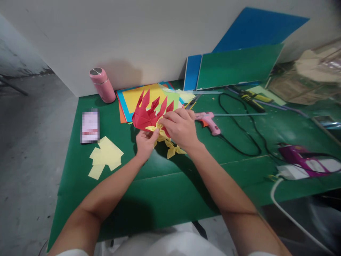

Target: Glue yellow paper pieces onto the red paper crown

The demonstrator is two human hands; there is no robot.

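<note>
A red folded-paper crown (144, 117) with pointed tips is held up over the green table. My left hand (145, 145) is closed at its lower edge, the thumb pressing against a yellow paper flower (152, 128). From the right, my right hand (182, 127) pinches the same flower, its fingers covering part of the crown. More yellow folded-paper flowers (173, 150) show just below my hands. A pink glue gun (211, 123) lies right of my right hand, with a pale glue stick in its back.
Pale yellow paper pieces (105, 158) and a phone (90, 126) lie on the left. A pink bottle (103, 85) stands behind, beside stacked coloured sheets (128, 101). Green board (237, 67) leans on the wall. At right are a black cable (239, 144) and a white power strip (291, 172).
</note>
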